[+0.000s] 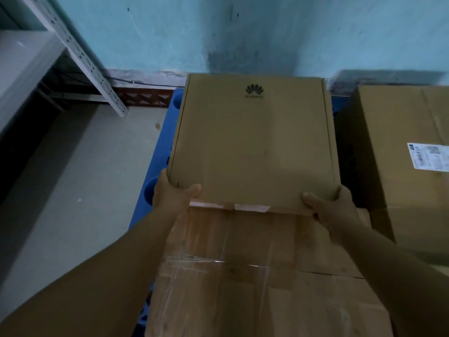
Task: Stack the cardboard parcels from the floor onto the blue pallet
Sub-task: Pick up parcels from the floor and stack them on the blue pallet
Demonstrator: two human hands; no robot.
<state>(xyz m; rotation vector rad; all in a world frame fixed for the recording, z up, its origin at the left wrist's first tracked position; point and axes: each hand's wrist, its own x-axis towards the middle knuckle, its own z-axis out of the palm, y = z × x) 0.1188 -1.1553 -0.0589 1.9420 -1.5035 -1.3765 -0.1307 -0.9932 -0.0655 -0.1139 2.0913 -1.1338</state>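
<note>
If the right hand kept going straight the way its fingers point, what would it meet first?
The right hand already grips the flat logo-printed cardboard parcel at its near right corner, pointing forward-left. That parcel is first in line; beyond it, probably the turquoise wall, though depth is unclear.

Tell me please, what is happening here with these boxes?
A person is stacking cardboard parcels on a blue pallet. Both hands hold a flat Huawei-branded box by its near corners: the left hand at the left corner, the right hand at the right, thumbs on top. The box is above a taped parcel already on the pallet; whether it rests down yet, I cannot tell. A taller labelled carton stands to the right, and a grey metal shelf is at the left.
</note>
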